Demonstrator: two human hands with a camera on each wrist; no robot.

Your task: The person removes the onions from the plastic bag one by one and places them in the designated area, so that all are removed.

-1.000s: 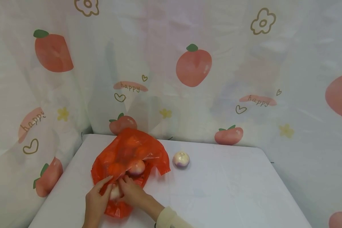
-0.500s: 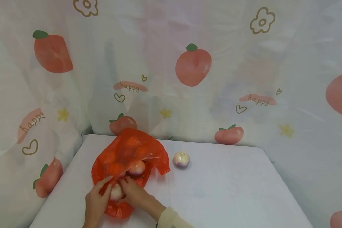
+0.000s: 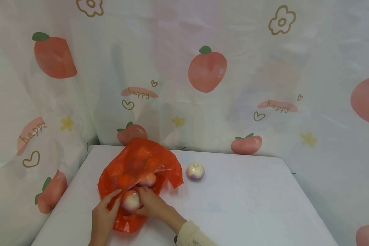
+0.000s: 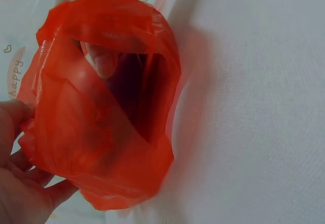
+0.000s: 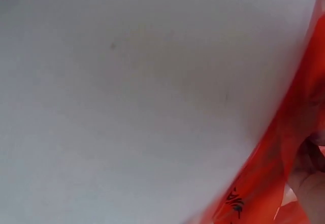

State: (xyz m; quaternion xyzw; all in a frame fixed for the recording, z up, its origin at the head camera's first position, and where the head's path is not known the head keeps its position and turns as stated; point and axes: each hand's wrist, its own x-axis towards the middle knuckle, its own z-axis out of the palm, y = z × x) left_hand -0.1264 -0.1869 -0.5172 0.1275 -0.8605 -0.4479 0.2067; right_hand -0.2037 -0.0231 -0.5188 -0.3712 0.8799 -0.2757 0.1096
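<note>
Onions leaving the orange bag (image 3: pixel 139 167): left hand (image 3: pixel 103 217) pinching the bag's near edge, right hand (image 3: pixel 152 205) curled round one onion (image 3: pixel 131 201) at the mouth, seemingly halfway out. Inside, one more onion (image 3: pixel 147 179) plain, others only vague shapes, count unclear. Further right, one onion (image 3: pixel 195 171) already out on the table (image 3: pixel 249 205).

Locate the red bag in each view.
Head: red bag lies left of centre on the table.
Left wrist: it fills the left half, its mouth open.
Right wrist: only its edge, at the lower right corner.
Shared landmark: the white table.
</note>
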